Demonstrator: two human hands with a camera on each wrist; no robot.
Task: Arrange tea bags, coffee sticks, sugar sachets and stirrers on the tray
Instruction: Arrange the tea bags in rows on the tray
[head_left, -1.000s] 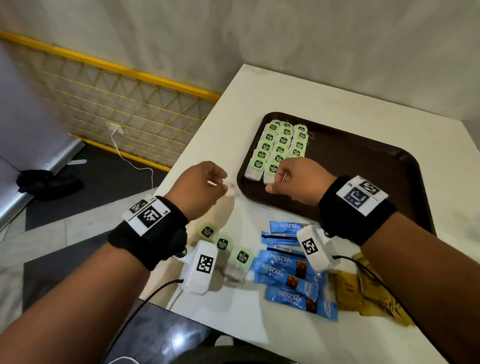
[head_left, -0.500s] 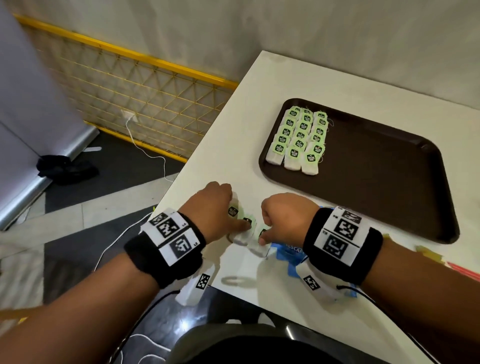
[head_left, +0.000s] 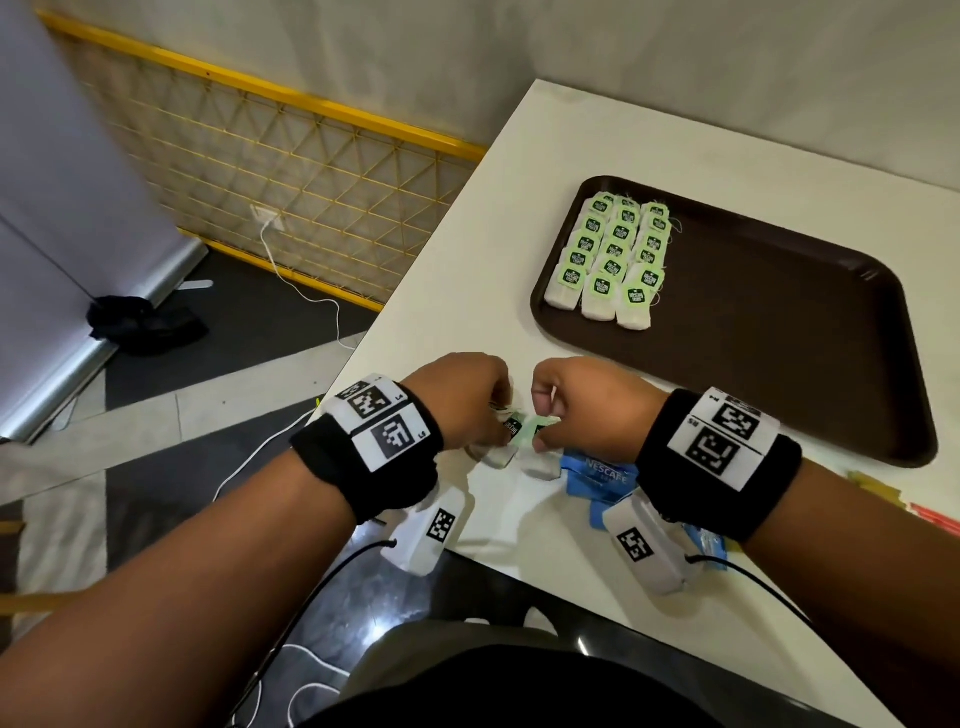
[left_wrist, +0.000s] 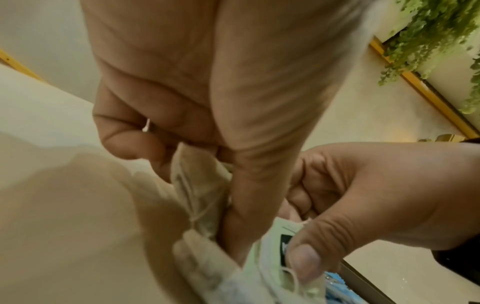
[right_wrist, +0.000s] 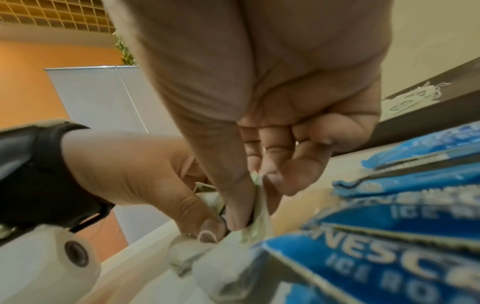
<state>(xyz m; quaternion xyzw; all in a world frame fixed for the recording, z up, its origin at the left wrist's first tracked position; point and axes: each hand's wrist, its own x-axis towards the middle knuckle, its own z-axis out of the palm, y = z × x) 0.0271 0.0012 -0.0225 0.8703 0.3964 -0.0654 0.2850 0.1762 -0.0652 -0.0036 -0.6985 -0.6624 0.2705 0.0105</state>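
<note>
A dark brown tray (head_left: 779, 332) lies on the white table (head_left: 467, 312), with several green-tagged tea bags (head_left: 608, 260) in three neat rows at its left end. Near the table's front edge, my left hand (head_left: 467, 405) and right hand (head_left: 576, 410) meet over loose tea bags (head_left: 519, 441). The left hand (left_wrist: 207, 168) pinches one tea bag (left_wrist: 197, 191) between thumb and fingers. The right hand (right_wrist: 257, 185) pinches the green tag of another tea bag (right_wrist: 259, 207). Blue coffee sticks (head_left: 597, 478) lie under my right wrist and show again in the right wrist view as coffee sticks (right_wrist: 402, 222).
Yellow sachets (head_left: 872, 488) and red stirrers (head_left: 935, 519) peek out at the table's right edge. A yellow mesh fence (head_left: 291, 171) and a white cable (head_left: 306, 296) stand left of the table, over a drop to the floor. A dark chair (head_left: 519, 675) sits below the front edge.
Both hands came back from the tray's tea bag rows to the loose tea bags at the front edge and took hold of them. The head view shifted toward the front.
</note>
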